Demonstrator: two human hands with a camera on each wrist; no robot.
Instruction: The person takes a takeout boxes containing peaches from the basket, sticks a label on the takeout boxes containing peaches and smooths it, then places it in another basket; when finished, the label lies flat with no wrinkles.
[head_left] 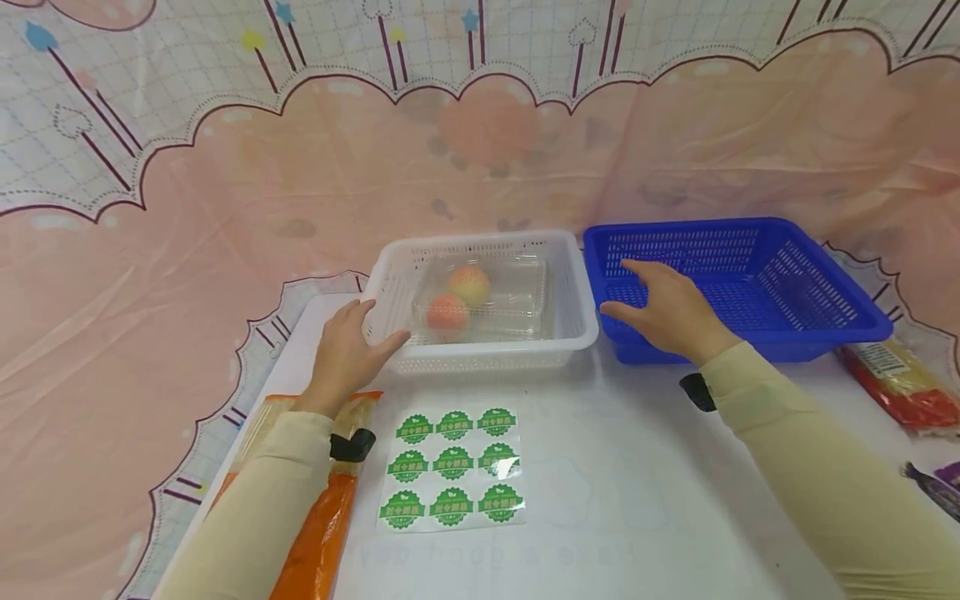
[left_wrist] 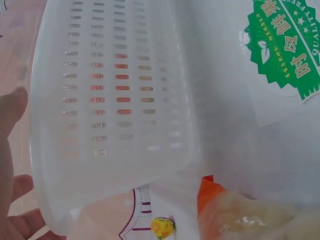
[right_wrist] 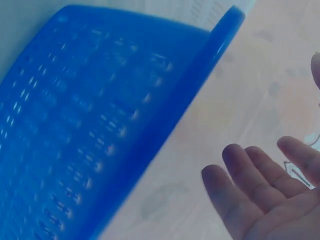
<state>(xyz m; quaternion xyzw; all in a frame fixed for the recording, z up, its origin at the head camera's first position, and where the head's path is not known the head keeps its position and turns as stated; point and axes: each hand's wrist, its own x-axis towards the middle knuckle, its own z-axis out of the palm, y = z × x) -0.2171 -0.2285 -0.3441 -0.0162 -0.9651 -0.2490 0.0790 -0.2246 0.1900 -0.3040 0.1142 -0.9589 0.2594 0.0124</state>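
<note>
A white plastic basket (head_left: 487, 354) holds a clear clamshell box (head_left: 517, 292) with two round peach-coloured fruits (head_left: 469, 286) inside. My left hand (head_left: 347, 354) is at the basket's left front corner, thumb and fingers spread and holding nothing. In the left wrist view its fingertips (left_wrist: 20, 100) show beside the basket's rim (left_wrist: 37, 150). Over the left part of a blue basket (head_left: 750, 337) hovers my right hand (head_left: 663, 308), fingers apart, with nothing in it. The right wrist view shows its palm (right_wrist: 280, 215) facing up past the blue rim (right_wrist: 200, 70).
A sheet of green round stickers (head_left: 453, 463) lies in front of the white basket. An orange-and-clear food packet (head_left: 322, 525) is under the left forearm. At right lie a red-and-yellow packet (head_left: 900, 383) and a purple-wrapped item (head_left: 933, 487). A patterned cloth (head_left: 480, 183) hangs behind.
</note>
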